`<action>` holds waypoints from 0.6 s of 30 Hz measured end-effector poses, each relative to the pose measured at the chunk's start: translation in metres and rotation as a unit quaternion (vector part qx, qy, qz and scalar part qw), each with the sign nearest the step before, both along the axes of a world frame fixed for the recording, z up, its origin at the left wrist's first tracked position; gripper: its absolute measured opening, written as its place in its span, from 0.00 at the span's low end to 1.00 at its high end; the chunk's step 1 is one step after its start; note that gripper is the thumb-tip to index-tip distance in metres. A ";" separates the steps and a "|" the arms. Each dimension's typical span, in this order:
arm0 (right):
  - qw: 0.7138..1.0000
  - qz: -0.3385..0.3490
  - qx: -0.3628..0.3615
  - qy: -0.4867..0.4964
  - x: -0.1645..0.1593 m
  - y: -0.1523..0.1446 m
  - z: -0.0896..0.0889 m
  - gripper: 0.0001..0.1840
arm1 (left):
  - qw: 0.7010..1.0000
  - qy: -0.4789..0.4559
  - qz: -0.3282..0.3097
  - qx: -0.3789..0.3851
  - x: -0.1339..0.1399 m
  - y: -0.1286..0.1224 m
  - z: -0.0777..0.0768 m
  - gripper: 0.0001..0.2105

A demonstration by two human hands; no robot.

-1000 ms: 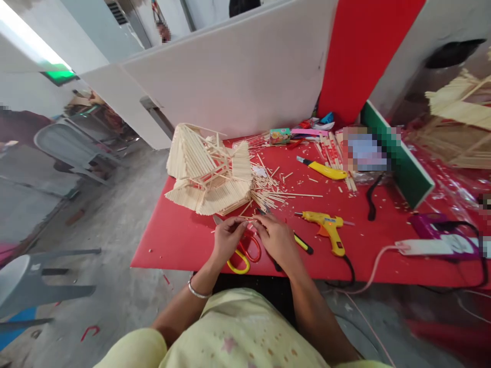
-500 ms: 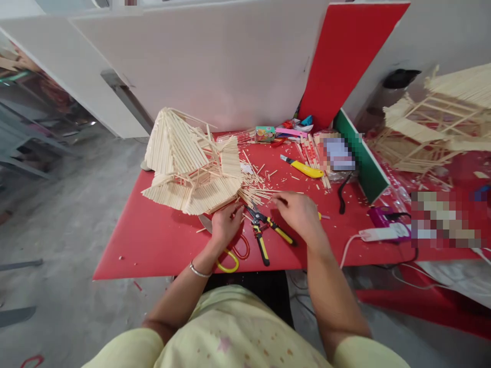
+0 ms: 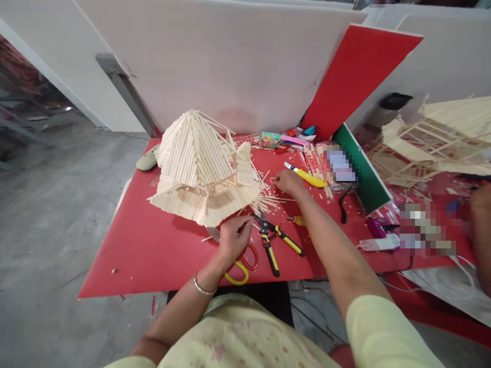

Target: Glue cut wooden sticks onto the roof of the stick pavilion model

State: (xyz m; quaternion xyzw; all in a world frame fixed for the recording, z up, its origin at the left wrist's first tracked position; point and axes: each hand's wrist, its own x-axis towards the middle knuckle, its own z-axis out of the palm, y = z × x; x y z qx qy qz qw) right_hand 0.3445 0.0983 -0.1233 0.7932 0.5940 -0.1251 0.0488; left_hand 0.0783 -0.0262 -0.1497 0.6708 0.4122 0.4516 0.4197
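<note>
A model house point(image 3: 207, 179) built of thin wooden sticks, with a peaked roof and a wide lower eave, stands on the left of the red table. My left hand point(image 3: 235, 237) is closed in a pinch just in front of its eave; anything between the fingertips is too small to make out. Farther off, my right hand point(image 3: 288, 183) is pinched low over the edge of a pile of loose sticks point(image 3: 268, 201), its fingertips partly hidden. Black-and-yellow pliers point(image 3: 269, 235) lie spread between my forearms. Scissors point(image 3: 238, 271) with red and yellow handles lie partly under my left hand.
A yellow utility knife point(image 3: 309, 177) lies beyond my right hand. A yellow-handled tool point(image 3: 298, 221) lies by my right forearm. Right of a green board point(image 3: 362, 168) stand another stick model point(image 3: 429, 148) and a white power strip point(image 3: 378, 244). Another person's arm point(image 3: 481, 230) shows at the right edge.
My right hand has moved away from me, towards the utility knife. My left hand keeps its pinch near the model. The view has shifted, and another person's arm has appeared at right.
</note>
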 end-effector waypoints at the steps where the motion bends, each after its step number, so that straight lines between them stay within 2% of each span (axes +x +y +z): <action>1: 1.000 -0.002 -0.007 -0.003 -0.001 0.002 -0.003 0.21 | 1.000 -0.004 -0.002 0.000 0.000 -0.001 0.000 0.08; 6: 1.000 0.003 -0.019 0.000 -0.009 0.009 -0.005 0.21 | 1.000 -0.014 -0.016 0.016 0.003 -0.003 0.000 0.10; 10: 0.999 0.019 0.018 0.044 -0.010 0.001 0.009 0.21 | 0.999 -0.030 -0.013 0.041 0.002 -0.004 -0.001 0.10; 14: 0.985 0.040 0.118 0.121 -0.010 -0.043 0.031 0.12 | 0.997 -0.048 -0.029 0.057 0.001 -0.008 0.006 0.11; 18: 0.950 0.063 0.220 0.213 -0.035 -0.114 0.045 0.19 | 0.993 -0.093 -0.047 0.051 -0.001 -0.018 0.017 0.11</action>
